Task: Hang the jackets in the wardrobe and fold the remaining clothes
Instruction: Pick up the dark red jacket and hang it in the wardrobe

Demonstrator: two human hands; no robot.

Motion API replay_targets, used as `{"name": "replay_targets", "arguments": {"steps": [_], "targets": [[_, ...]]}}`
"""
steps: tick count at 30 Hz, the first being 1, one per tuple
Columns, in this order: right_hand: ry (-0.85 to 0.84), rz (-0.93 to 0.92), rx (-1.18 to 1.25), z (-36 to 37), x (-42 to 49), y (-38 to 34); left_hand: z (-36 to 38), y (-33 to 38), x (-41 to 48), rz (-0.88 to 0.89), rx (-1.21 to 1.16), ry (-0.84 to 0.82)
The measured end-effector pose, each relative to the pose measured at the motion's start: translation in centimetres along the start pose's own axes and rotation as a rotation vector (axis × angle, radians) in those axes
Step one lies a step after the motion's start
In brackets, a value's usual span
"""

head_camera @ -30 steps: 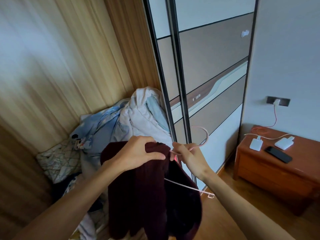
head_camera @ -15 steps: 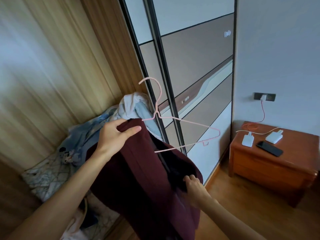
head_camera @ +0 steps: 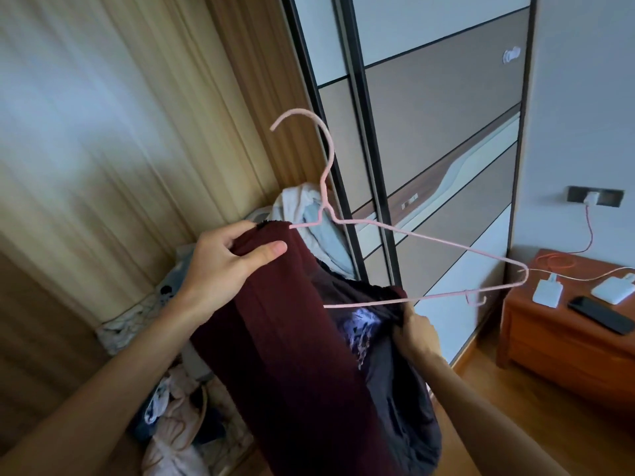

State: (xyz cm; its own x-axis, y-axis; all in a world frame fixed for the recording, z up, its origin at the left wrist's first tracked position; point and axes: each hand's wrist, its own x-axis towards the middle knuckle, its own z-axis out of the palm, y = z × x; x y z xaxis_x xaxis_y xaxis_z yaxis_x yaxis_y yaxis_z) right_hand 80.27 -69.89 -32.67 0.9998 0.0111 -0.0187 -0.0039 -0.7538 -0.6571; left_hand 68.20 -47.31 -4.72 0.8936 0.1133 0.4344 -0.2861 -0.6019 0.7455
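Right hand (head_camera: 415, 334) has risen, bringing the jacket's (head_camera: 292, 355) loose edge up under the pink hanger (head_camera: 446, 243).
Left hand (head_camera: 233, 266) grips one maroon shoulder over a hanger end, and the right pinches the other side. Judged best: stretch that shoulder over the bare end, hook upright, facing the wardrobe (head_camera: 439, 132). Pale print on the lining is unreadable.
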Motion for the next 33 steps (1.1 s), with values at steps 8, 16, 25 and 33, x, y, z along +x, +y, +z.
{"name": "replay_targets", "arguments": {"steps": [8, 16, 25, 33], "targets": [[-0.011, -0.175, 0.084, -9.0, 4.6, -4.7, -5.0, -4.3, 0.2, -0.074, 0.217, 0.103], [-0.018, -0.301, -0.060, -17.5, 6.3, -13.3, -5.2, -6.3, -0.4, -0.121, 0.329, 0.171], [0.087, -0.278, -0.151, -20.1, 4.8, -13.3, -6.7, -5.9, 0.0, -0.159, 0.425, 0.266], [0.041, -0.287, -0.067, -18.0, 1.7, -16.1, -2.9, -5.9, 0.1, -0.186, 0.503, 0.259]]}}
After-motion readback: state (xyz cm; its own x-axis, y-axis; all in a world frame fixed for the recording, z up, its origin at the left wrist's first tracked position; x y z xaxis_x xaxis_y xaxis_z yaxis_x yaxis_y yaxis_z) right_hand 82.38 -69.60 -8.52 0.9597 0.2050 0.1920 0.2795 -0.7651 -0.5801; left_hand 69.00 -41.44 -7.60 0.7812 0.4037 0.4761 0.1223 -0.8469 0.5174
